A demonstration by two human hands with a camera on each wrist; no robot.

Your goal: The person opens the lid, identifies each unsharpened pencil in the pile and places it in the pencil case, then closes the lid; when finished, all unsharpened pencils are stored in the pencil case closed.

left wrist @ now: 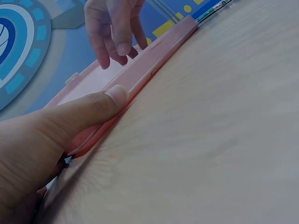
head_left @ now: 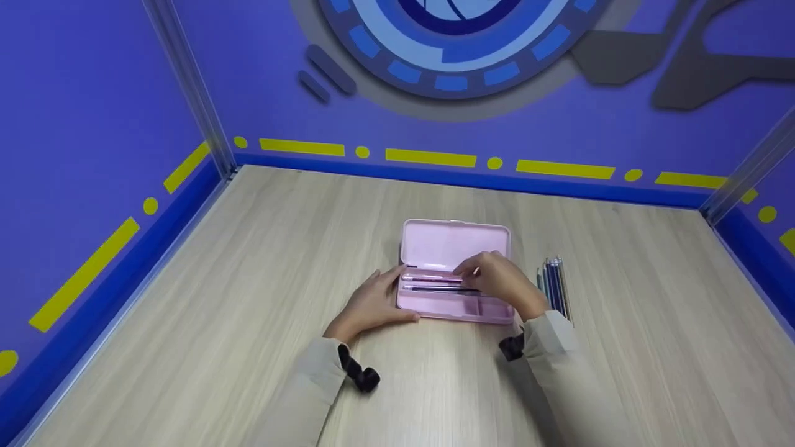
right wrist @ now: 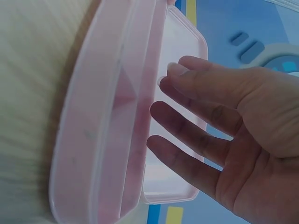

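Note:
A pink pencil case (head_left: 438,304) lies on the table with its lid (head_left: 435,242) raised at the back. Inside its rear compartment are a few slim pens (head_left: 433,288). My left hand (head_left: 371,304) holds the case at its left end, the thumb (left wrist: 105,105) along the front wall and the fingers by the back left corner. Over the right part of the case is my right hand (head_left: 500,279), its fingertips close above the pens in the head view. In the right wrist view its fingers (right wrist: 187,158) are loosely bent and spread, with nothing visible between them.
Several pencils (head_left: 554,288) lie side by side on the table just right of the case, partly behind the right wrist. The wooden tabletop (head_left: 248,298) is bounded by blue walls (head_left: 93,155) at the left, back and right.

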